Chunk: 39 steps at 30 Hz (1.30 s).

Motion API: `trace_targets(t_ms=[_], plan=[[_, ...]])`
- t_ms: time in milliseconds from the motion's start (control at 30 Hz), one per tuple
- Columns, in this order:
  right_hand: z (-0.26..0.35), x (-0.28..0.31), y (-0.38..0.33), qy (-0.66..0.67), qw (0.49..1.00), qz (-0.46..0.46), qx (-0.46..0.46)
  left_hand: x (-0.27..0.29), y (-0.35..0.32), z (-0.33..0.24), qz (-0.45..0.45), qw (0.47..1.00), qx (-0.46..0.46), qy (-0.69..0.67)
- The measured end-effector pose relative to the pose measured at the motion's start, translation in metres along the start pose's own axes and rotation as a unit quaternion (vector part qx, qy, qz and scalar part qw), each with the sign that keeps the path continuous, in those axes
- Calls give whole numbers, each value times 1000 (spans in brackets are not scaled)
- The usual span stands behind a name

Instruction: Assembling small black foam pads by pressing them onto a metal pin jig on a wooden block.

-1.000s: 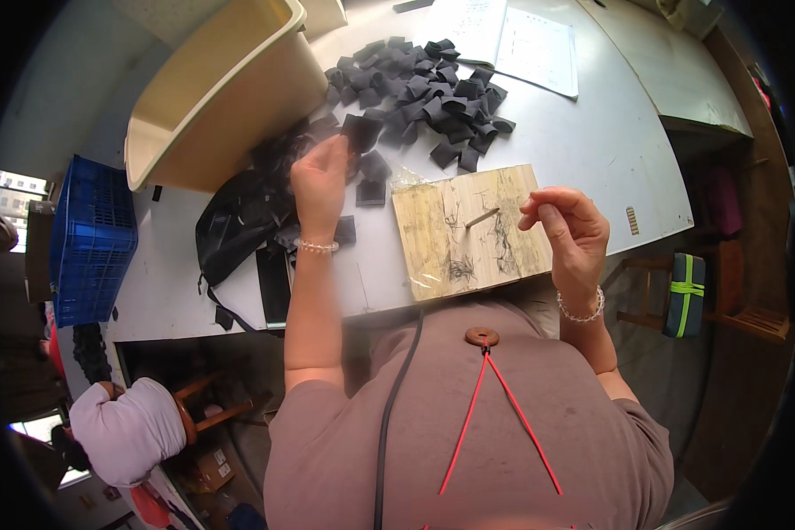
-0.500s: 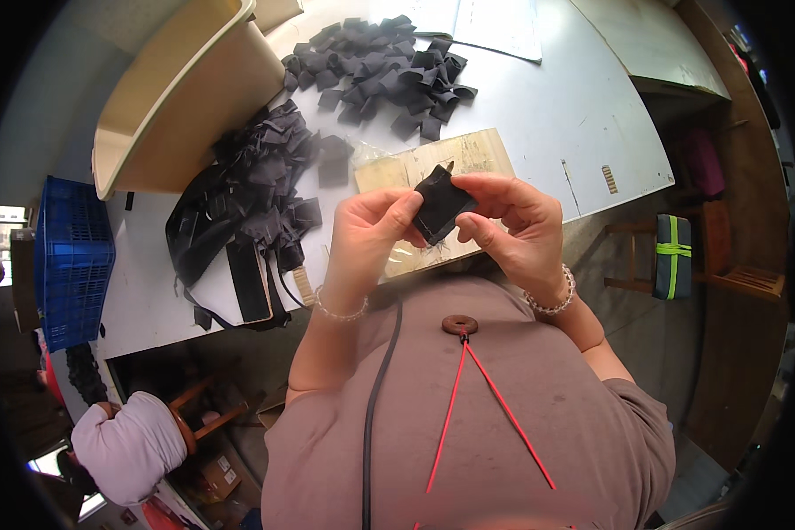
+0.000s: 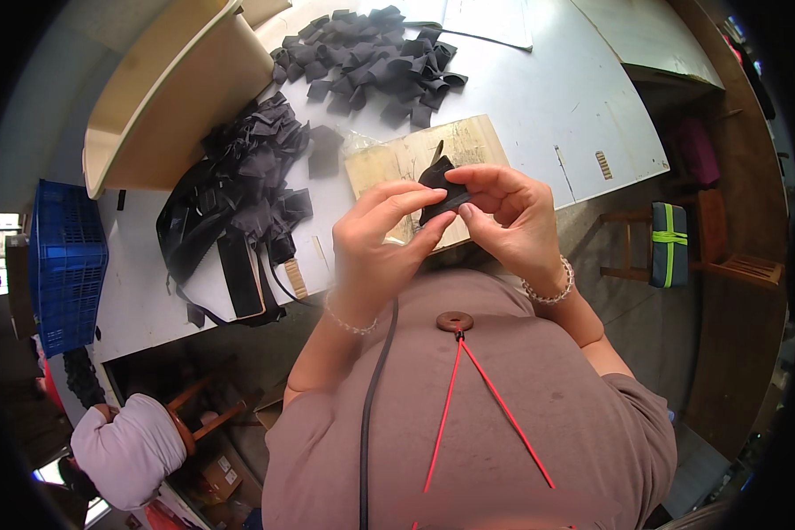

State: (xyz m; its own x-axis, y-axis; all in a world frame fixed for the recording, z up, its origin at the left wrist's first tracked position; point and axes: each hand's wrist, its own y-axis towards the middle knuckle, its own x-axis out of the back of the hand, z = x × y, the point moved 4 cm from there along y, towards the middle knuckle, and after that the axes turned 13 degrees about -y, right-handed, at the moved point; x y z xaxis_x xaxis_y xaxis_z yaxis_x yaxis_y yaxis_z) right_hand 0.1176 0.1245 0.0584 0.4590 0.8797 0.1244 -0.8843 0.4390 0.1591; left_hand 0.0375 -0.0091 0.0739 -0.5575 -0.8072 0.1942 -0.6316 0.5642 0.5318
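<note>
Both hands pinch a small black fabric piece (image 3: 442,201) above a worn wooden board (image 3: 479,146). My left hand (image 3: 382,231) is closed, its thumb and fingertips on the piece's left and lower side. On the opposite side, my right hand (image 3: 514,221) grips it between thumb and fingers. The cloth looks folded or bunched, and fingers cover part of it. Just behind it, a thin dark pointed thing (image 3: 438,152) stands up from the board; its base is hidden.
A heap of black fabric pieces (image 3: 256,163) lies left, another black pile (image 3: 371,66) farther back, on the white table (image 3: 583,115). A beige curved bin (image 3: 181,97) stands back left, near a blue crate (image 3: 66,265). Lower left, a person (image 3: 132,450) sits on a stool.
My left hand has shifted its hold, bringing fingers over the front of the black piece. The cloth, flatter and more open before, now looks folded. The view has shifted slightly.
</note>
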Motion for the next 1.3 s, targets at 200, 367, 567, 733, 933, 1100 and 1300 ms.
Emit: trace_targets(t_ms=[200, 367, 567, 733, 933, 1100, 1300], plan=[[-6, -3, -7, -43, 999, 15, -27, 3, -9, 12, 26, 990, 106, -92], [-6, -8, -10, -44, 999, -10, 16, 2, -13, 11, 25, 988, 120, -97], [-5, -14, -12, -104, 989, -51, 89, 3, -15, 3, -10, 997, 73, -37], [6, -16, -11, -203, 966, -67, 144, 3, -16, 1, -10, 982, 174, -72], [0, -14, -9, -161, 985, -42, 44, 4, -18, 6, 1, 985, 154, -79], [-9, -14, -4, -157, 987, 4, 17, 4, -14, 5, -2, 994, 100, -38], [-4, -13, -5, -194, 973, -63, 105, 1, -9, 12, -2, 984, 169, -59]])
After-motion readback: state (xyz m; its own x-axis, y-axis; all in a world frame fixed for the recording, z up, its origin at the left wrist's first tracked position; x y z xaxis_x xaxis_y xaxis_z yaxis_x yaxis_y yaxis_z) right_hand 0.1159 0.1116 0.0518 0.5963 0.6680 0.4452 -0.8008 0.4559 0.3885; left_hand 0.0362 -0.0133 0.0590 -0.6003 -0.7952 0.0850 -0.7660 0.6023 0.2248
